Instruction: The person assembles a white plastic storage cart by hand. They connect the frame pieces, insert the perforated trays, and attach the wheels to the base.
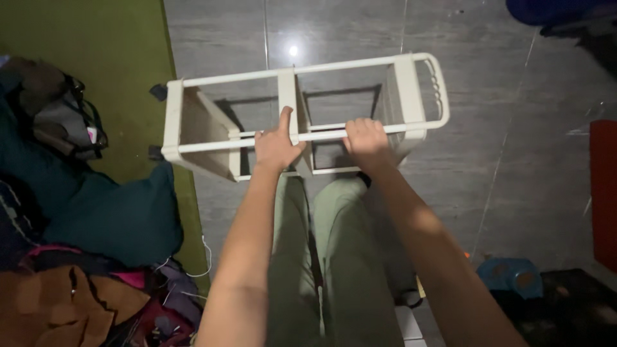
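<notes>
A cream-white plastic shelf rack lies on its side on the grey tiled floor, its long rails running left to right. My left hand rests against the near rail and middle shelf panel, fingers partly spread, index finger pointing up along the panel. My right hand is closed around the near rail further right. Both forearms reach out above my legs in light green trousers.
A green mat covers the floor at left, with a dark teal cushion, a bag and a pile of clothes. A blue object sits at lower right, a red edge at far right.
</notes>
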